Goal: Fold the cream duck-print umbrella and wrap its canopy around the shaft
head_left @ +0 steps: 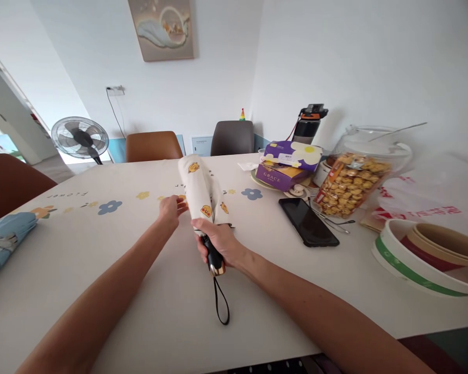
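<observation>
Holding a folded white umbrella (195, 192) with small yellow-orange cartoon prints, right hand (220, 240) wrapped round it where canopy meets black handle (212, 253). Umbrella's in the middle of the bench (167, 322), far end pointing away from the person; can't tell if it's resting on the surface or lifted slightly. Handle ends in a gold-coloured cap, black strap (228, 311) looping toward the near edge.

Left hand (169, 210) is just beside the canopy on its left, fingers loosely bent and not pressed together, gripping nothing that I can see. Contact with the cloth: can't tell.

Right of that, a dark-screened phone (310, 222) lies flat. Behind it: purple GRACE box (275, 176) with a purple flowered pack (292, 156) on top, black bottle (307, 127) standing further back. Clear tub of golden snacks (349, 184) next to those, then a white plastic bag (432, 182) with red print and a round white container (392, 259) with green band.

Far left, light-blue folded cloth bundle (10, 241) on the bench. Beyond: brown chair (153, 147), dark chair (233, 138), floor fan (81, 136).
</observation>
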`<action>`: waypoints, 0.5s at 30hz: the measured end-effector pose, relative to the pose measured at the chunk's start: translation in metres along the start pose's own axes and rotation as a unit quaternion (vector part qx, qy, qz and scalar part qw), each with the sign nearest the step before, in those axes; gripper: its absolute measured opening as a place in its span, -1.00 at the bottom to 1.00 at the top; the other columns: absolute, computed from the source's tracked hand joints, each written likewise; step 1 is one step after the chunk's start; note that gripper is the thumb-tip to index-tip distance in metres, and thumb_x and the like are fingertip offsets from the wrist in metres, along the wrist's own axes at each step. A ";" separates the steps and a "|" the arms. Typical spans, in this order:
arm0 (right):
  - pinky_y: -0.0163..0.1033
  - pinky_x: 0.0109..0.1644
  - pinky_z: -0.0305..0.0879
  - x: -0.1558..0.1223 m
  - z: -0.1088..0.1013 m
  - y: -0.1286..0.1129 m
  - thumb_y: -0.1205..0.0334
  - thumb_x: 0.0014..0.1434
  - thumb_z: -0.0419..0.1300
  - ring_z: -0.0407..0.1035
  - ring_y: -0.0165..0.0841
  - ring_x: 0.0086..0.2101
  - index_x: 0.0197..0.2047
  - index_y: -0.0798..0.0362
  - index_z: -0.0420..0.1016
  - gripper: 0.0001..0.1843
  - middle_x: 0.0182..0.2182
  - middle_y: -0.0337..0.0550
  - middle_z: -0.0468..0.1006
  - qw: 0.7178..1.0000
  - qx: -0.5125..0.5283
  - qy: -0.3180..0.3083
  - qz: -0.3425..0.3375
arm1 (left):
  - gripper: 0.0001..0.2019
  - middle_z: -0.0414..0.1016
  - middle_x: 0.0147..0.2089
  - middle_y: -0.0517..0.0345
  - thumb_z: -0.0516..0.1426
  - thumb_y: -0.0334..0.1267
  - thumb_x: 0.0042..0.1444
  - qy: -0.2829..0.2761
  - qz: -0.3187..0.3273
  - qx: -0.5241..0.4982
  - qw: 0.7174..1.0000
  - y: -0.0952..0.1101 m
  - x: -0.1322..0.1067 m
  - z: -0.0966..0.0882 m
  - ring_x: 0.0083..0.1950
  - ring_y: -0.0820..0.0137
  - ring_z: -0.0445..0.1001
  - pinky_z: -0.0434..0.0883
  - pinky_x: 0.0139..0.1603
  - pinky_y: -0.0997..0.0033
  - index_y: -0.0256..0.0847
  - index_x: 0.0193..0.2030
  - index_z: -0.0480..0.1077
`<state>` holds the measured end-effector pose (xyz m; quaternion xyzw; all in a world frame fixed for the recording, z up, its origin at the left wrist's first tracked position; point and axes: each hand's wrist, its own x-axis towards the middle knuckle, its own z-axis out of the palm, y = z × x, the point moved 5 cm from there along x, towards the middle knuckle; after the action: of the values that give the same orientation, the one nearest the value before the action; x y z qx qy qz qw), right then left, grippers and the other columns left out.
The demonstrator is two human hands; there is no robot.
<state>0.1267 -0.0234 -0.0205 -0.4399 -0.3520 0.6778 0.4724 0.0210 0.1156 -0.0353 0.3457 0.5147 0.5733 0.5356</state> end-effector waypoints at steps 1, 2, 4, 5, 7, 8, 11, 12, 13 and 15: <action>-0.37 -0.73 0.17 0.002 -0.004 -0.001 0.03 0.03 0.20 0.15 -0.50 -0.77 -0.55 0.09 0.24 -0.66 -0.75 -0.33 0.25 1.000 0.002 0.023 -0.005 | -0.97 0.35 -0.40 0.12 0.05 -0.46 0.00 0.004 0.006 0.009 1.000 0.006 0.000 0.000 -0.47 0.49 0.37 0.41 -0.38 0.36 -0.31 -0.41 0.27; -0.36 -0.72 0.19 0.004 -0.007 0.000 0.03 0.03 0.21 0.17 -0.50 -0.76 -0.54 0.09 0.24 -0.66 -0.74 -0.33 0.27 0.999 0.013 0.040 -0.003 | -0.95 0.36 -0.37 0.12 0.04 -0.47 -0.02 0.009 0.016 0.017 1.000 0.012 -0.001 0.001 -0.45 0.50 0.37 0.41 -0.35 0.36 -0.29 -0.40 0.26; -0.35 -0.71 0.22 0.008 -0.010 0.003 0.07 0.02 0.22 0.18 -0.51 -0.73 -0.49 0.09 0.26 -0.70 -0.68 -0.33 0.30 0.997 0.059 0.046 0.016 | -0.90 0.38 -0.32 0.15 0.04 -0.47 -0.04 0.012 0.068 0.039 0.997 0.026 -0.010 0.006 -0.39 0.50 0.38 0.39 -0.29 0.39 -0.24 -0.35 0.25; -0.35 -0.71 0.23 0.010 -0.010 0.006 0.10 0.02 0.23 0.18 -0.52 -0.72 -0.46 0.09 0.26 -0.73 -0.65 -0.33 0.31 0.995 0.084 0.040 0.032 | -0.88 0.39 -0.30 0.16 0.03 -0.46 -0.04 0.004 0.110 0.059 0.992 0.034 -0.018 0.010 -0.35 0.49 0.38 0.38 -0.25 0.40 -0.22 -0.33 0.25; -0.35 -0.69 0.25 0.012 -0.007 0.013 0.16 0.02 0.23 0.18 -0.53 -0.70 -0.43 0.09 0.27 -0.77 -0.61 -0.33 0.32 0.991 0.118 0.021 0.066 | -0.87 0.42 -0.28 0.17 0.03 -0.44 -0.03 -0.046 0.205 0.125 0.970 0.047 -0.039 0.024 -0.27 0.46 0.40 0.36 -0.18 0.40 -0.20 -0.29 0.25; -0.35 -0.68 0.26 0.013 -0.005 0.016 0.19 0.03 0.23 0.19 -0.53 -0.69 -0.43 0.10 0.26 -0.78 -0.61 -0.32 0.31 0.988 0.128 0.011 0.082 | -0.88 0.43 -0.27 0.16 0.02 -0.41 -0.01 -0.087 0.249 0.170 0.950 0.050 -0.052 0.033 -0.23 0.43 0.40 0.35 -0.14 0.38 -0.20 -0.29 0.26; -0.36 -0.64 0.26 0.015 -0.001 0.022 0.22 0.07 0.16 0.21 -0.51 -0.66 -0.44 0.10 0.25 -0.83 -0.62 -0.30 0.30 0.986 0.140 -0.021 0.093 | -0.89 0.45 -0.20 0.12 0.03 -0.31 0.05 -0.230 0.331 0.330 0.854 0.047 -0.089 0.056 -0.12 0.35 0.40 0.32 -0.04 0.29 -0.19 -0.26 0.31; -0.36 -0.64 0.26 0.016 -0.001 0.023 0.21 0.09 0.13 0.21 -0.50 -0.66 -0.43 0.09 0.25 -0.84 -0.64 -0.30 0.29 0.986 0.139 -0.036 0.086 | -0.87 0.45 -0.17 0.11 0.03 -0.28 0.06 -0.269 0.358 0.381 0.809 0.043 -0.100 0.062 -0.07 0.31 0.38 0.29 0.00 0.26 -0.18 -0.24 0.33; -0.35 -0.64 0.25 0.016 0.000 0.023 0.19 0.12 0.09 0.21 -0.49 -0.66 -0.43 0.09 0.26 -0.84 -0.66 -0.30 0.27 0.986 0.136 -0.049 0.079 | -0.85 0.44 -0.13 0.10 0.03 -0.27 0.07 -0.300 0.386 0.424 0.762 0.039 -0.109 0.066 -0.02 0.28 0.35 0.26 0.04 0.23 -0.16 -0.21 0.35; -0.34 -0.62 0.26 0.016 -0.001 0.022 0.16 0.14 0.05 0.20 -0.46 -0.66 -0.40 0.07 0.27 -0.83 -0.69 -0.30 0.27 0.987 0.128 -0.070 0.064 | -0.78 0.43 -0.05 0.10 0.04 -0.28 0.08 -0.342 0.427 0.484 0.683 0.031 -0.121 0.073 0.07 0.25 0.29 0.18 0.13 0.20 -0.14 -0.12 0.36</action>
<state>0.1173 -0.0146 -0.0446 -0.3490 -0.2660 0.7749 0.4548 0.1048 0.0180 0.0303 0.9112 0.2984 0.2527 0.1295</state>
